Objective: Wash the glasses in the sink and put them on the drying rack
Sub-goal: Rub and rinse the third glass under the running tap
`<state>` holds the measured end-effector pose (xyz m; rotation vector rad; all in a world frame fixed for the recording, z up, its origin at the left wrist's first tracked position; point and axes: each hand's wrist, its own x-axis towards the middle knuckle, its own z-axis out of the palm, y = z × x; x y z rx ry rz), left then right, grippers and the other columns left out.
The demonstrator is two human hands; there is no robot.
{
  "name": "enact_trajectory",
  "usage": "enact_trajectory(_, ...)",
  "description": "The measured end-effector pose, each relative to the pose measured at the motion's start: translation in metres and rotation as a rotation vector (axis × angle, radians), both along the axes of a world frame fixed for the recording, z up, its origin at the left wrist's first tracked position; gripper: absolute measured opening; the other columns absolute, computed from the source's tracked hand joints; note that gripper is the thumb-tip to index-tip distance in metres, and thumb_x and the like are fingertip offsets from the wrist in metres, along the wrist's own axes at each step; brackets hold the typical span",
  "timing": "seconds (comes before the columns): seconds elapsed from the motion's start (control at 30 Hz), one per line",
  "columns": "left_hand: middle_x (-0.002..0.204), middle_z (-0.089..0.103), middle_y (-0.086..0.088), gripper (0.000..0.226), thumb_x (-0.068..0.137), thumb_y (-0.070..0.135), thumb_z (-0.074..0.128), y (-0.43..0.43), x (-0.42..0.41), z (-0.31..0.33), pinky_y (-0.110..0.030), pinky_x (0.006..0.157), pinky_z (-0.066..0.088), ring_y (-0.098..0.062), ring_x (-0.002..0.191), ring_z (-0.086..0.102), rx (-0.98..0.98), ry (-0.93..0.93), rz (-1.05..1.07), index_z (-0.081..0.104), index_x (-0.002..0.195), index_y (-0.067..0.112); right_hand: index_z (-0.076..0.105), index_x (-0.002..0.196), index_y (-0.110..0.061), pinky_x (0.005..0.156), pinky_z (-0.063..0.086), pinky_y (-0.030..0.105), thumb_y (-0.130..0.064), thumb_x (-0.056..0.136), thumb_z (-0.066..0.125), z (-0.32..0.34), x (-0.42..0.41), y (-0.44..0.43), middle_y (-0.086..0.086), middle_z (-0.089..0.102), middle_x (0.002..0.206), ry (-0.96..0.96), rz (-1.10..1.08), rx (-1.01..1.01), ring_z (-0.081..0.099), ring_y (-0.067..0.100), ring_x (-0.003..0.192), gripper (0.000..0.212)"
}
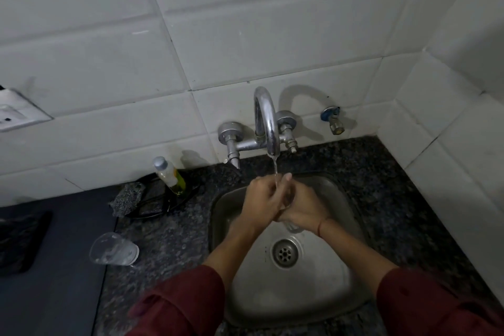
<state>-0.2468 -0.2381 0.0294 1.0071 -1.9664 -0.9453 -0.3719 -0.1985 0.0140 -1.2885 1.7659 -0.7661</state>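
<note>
Nearest us, the steel sink (321, 278) lay below with its drain (285, 253) open. Above it our left hand (260, 196) and right hand (304, 209) were curled together round one clear glass (287, 200), held under the thin stream from the tap (266, 117). The glass was hard to make out between the fingers.

We judged the main risk to be slip: wet glass in wet hands could drop onto the steel and crack. It might also knock the spout, which hung just above.

Left of the sink, on the speckled granite counter (169, 240), a second glass (114, 249) lay on its side near the edge (it looked free to roll). Farther back stood a soap bottle (169, 173) and a scrubber (126, 196) on a dark tray. We could not make out a drying rack. White wall tiles (245, 35) closed the dim corner behind.
</note>
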Motion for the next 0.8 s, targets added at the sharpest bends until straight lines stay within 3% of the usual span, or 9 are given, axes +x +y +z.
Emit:
enact_trajectory(0.1,0.078,0.063,-0.003,0.033,0.110,0.025,0.046,0.002,-0.003,0.000,-0.039,0.070,0.050,-0.023,0.076,0.061,0.075,0.200,0.097,0.064,0.085,0.011,0.066,0.109,-0.025,0.070,0.054,0.013,-0.008,0.056,0.089,-0.002,0.003,0.015,-0.010,0.074,0.097,-0.108,-0.119,-0.088,0.068,-0.005,0.088,0.060)
enact_trajectory(0.23,0.087,0.064,-0.010,0.032,0.110,0.018,0.043,-0.010,-0.004,0.004,-0.027,0.077,0.052,-0.016,0.082,0.060,0.430,0.417,0.199,0.067,0.098,0.001,0.061,0.097,-0.028,0.064,0.049,0.013,0.000,0.056,0.085,-0.006,0.013,0.034,-0.013,0.068,0.087,-0.141,-0.045,-0.156,0.065,-0.003,0.079,0.054)
enact_trajectory(0.3,0.093,0.067,-0.016,0.038,0.111,0.023,0.041,-0.016,0.005,-0.002,-0.026,0.078,0.055,-0.020,0.086,0.064,0.613,0.394,0.194,0.068,0.104,-0.004,0.063,0.104,-0.023,0.070,0.054,0.019,-0.001,0.057,0.085,-0.006,0.015,0.038,-0.013,0.070,0.092,-0.171,-0.031,-0.205,0.068,0.004,0.085,0.056)
enact_trajectory(0.37,0.094,0.072,-0.015,0.045,0.110,0.030,0.040,-0.016,0.011,-0.009,-0.029,0.076,0.056,-0.024,0.087,0.067,0.758,0.363,0.192,0.069,0.106,-0.004,0.062,0.102,-0.023,0.075,0.054,0.019,-0.004,0.057,0.086,-0.005,0.017,0.037,-0.014,0.069,0.093,-0.202,-0.171,-0.267,0.067,0.005,0.088,0.054)
enact_trajectory(0.47,0.091,0.078,-0.010,0.049,0.109,0.037,0.039,-0.010,0.018,-0.017,-0.031,0.071,0.054,-0.022,0.083,0.070,0.923,0.327,0.191,0.076,0.097,0.007,0.061,0.098,-0.022,0.074,0.051,0.016,-0.003,0.056,0.086,-0.001,0.020,0.038,-0.011,0.069,0.090,-0.173,-0.202,-0.310,0.066,0.003,0.086,0.052)
enact_trajectory(0.53,0.099,0.079,-0.011,0.049,0.108,0.042,0.041,-0.007,0.021,-0.023,-0.037,0.080,0.055,-0.027,0.094,0.073,1.000,0.287,0.170,0.079,0.099,0.013,0.063,0.102,-0.020,0.079,0.056,0.023,-0.001,0.059,0.087,-0.001,0.026,0.042,-0.007,0.071,0.093,-0.196,-0.139,-0.331,0.069,0.009,0.090,0.053)
enact_trajectory(0.63,0.115,0.077,-0.008,0.040,0.104,0.043,0.046,0.001,0.025,-0.027,-0.049,0.095,0.057,-0.032,0.115,0.068,1.072,0.213,0.046,0.076,0.117,0.020,0.062,0.104,-0.021,0.084,0.058,0.028,-0.005,0.061,0.091,0.008,0.038,0.041,-0.004,0.072,0.096,-0.308,-0.249,-0.387,0.070,0.011,0.095,0.054)
enact_trajectory(0.7,0.118,0.076,-0.008,0.039,0.105,0.040,0.046,0.009,0.025,-0.027,-0.050,0.096,0.057,-0.031,0.114,0.069,1.180,0.297,-0.032,0.074,0.121,0.018,0.061,0.107,-0.025,0.089,0.055,0.024,-0.006,0.061,0.093,0.016,0.045,0.040,-0.006,0.071,0.101,-0.308,-0.278,-0.415,0.068,0.008,0.101,0.059)
enact_trajectory(0.8,0.113,0.074,-0.013,0.034,0.105,0.030,0.049,0.014,0.021,-0.025,-0.041,0.087,0.054,-0.026,0.102,0.070,1.267,0.505,-0.052,0.076,0.113,0.012,0.055,0.117,-0.035,0.099,0.050,0.023,-0.010,0.058,0.095,0.023,0.049,0.042,-0.012,0.066,0.116,-0.307,-0.228,-0.384,0.061,0.001,0.114,0.076)
